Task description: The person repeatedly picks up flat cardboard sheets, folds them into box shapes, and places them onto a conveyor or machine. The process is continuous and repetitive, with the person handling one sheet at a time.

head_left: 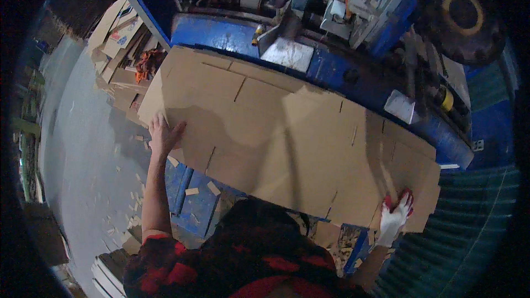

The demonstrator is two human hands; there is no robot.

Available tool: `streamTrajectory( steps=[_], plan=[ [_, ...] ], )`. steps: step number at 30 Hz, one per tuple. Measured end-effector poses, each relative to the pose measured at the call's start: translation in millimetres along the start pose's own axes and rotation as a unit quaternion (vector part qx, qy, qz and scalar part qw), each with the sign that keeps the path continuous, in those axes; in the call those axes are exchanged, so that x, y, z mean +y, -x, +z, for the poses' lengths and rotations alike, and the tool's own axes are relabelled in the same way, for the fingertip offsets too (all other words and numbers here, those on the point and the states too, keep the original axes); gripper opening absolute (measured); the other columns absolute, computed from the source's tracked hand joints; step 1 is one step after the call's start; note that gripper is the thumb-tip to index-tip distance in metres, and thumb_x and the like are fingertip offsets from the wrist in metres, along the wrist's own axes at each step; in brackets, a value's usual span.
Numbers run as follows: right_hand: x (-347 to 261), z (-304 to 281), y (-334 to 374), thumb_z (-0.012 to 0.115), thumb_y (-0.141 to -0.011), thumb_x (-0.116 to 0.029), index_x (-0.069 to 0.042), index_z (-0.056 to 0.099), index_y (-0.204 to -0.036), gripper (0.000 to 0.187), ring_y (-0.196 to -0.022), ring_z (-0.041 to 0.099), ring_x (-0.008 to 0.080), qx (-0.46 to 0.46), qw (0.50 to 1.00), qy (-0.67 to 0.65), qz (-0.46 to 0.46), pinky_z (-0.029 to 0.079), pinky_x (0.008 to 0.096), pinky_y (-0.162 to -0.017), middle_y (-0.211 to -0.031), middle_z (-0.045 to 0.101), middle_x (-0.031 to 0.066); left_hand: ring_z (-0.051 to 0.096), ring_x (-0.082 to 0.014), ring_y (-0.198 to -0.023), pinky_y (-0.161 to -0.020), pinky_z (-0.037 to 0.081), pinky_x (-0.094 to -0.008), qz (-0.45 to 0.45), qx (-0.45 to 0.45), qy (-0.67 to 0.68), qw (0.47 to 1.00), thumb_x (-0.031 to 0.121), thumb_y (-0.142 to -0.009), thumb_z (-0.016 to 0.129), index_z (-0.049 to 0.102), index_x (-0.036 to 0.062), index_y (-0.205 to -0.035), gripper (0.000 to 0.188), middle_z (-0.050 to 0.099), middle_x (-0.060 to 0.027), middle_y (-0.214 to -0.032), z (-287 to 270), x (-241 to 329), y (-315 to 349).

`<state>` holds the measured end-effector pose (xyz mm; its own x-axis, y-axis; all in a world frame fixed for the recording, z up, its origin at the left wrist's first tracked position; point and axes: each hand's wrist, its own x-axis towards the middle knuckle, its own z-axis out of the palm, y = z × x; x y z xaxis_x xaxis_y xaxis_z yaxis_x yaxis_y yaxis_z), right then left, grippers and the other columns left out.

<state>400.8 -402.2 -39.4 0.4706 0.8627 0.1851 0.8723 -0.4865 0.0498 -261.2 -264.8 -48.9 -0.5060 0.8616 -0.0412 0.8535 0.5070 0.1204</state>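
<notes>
A large brown cardboard sheet (309,143) with several short slots lies across in front of me, its far edge along a blue machine (221,36). My bare left hand (164,134) rests on the sheet's left end, thumb and fingers spread apart. At the right end my right hand (395,215), in a white glove with red fingertips, lies on the cardboard with its fingers stretched out. Whether either thumb or palm hooks under the sheet's edge is hard to see. Shadows fall over the sheet's surface.
Flattened cardboard pieces (118,49) are piled at the far left, with an orange-red bundle (148,65) beside them. Small cardboard scraps (191,191) litter the floor and a blue frame below. A dark wheel (462,12) stands far right, above green corrugated sheeting (469,226).
</notes>
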Motion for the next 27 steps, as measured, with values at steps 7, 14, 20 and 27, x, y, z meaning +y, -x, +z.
streamTrajectory(
  steps=[7, 14, 20, 27],
  plan=[
    [99, 30, 109, 0.078, -0.07, -0.04, -0.002, 0.035, -0.138, 0.089, -0.132, 0.036, 0.0362, 0.271, 0.899, 0.078, 0.335, 0.039, 0.0445, -0.103, -0.145, 0.034, 0.0184, 0.026, -0.0406, -0.135, -0.109, 0.027, -0.0444, 0.006, 0.025, 0.025, 0.999, 0.055, -0.074, 0.069, 0.03, -0.0076, -0.138, 0.098, 0.025, -0.0315, -0.145, 11, -38, 48],
    [104, 10, 119, 0.058, -0.087, -0.006, 0.001, 0.049, -0.127, 0.042, -0.105, 0.059, 0.0236, 0.165, 0.86, -0.465, 0.125, 0.048, 0.0352, -0.091, -0.124, 0.056, 0.0111, 0.065, -0.0285, -0.08, -0.071, 0.05, -0.0383, -0.031, -0.095, 0.171, 0.98, 0.042, -0.071, 0.077, 0.054, 0.0018, -0.117, 0.065, 0.067, -0.014, -0.086, -31, -22, 59],
    [-23, -71, 106, 0.073, -0.077, -0.019, -0.005, 0.047, -0.129, 0.06, -0.125, 0.043, 0.0348, 0.054, 0.872, -0.487, -0.005, 0.035, 0.052, -0.102, -0.134, 0.048, 0.0141, 0.061, -0.0344, -0.105, -0.087, 0.048, -0.0371, 0.241, 0.012, 0.336, 0.91, 0.018, -0.072, 0.077, 0.055, -0.0015, -0.121, 0.057, 0.062, -0.0204, -0.114, -76, 21, 87],
    [-104, -68, 78, 0.065, -0.067, -0.009, -0.01, 0.057, -0.112, 0.046, -0.12, 0.044, 0.04, 0.022, 0.884, -0.076, -0.461, 0.036, 0.0561, -0.1, -0.121, 0.048, 0.0142, 0.052, -0.0358, -0.119, -0.101, 0.041, -0.0399, 0.385, -0.01, 0.457, 0.802, -0.004, -0.075, 0.068, 0.047, 0.0001, -0.133, 0.062, 0.053, -0.0202, -0.13, -23, 88, 136]
  ],
)
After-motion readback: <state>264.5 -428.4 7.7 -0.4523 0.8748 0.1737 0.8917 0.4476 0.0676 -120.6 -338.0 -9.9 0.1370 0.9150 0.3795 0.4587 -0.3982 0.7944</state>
